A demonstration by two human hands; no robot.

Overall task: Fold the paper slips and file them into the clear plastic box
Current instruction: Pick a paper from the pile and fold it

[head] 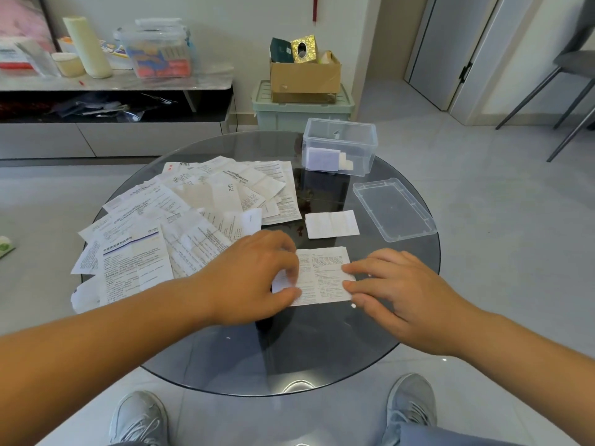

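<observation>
A printed paper slip (pixel 322 275) lies flat on the round glass table (pixel 322 355), folded into a small rectangle. My left hand (pixel 254 278) pinches its left edge between thumb and fingers. My right hand (pixel 392 284) presses its right edge with straight fingers. A blank folded slip (pixel 331 223) lies just beyond. A big heap of unfolded slips (pixel 180 220) covers the table's left half. The clear plastic box (pixel 341 146) stands open at the far right with a few folded slips inside. Its lid (pixel 394 207) lies beside it.
A low cabinet (pixel 112 101) with containers runs along the back left wall. A cardboard box (pixel 304 75) sits on a green bin (pixel 299 111) behind the table. Chair legs (pixel 566 98) stand at the far right. My shoes (pixel 138 416) show under the table's near edge.
</observation>
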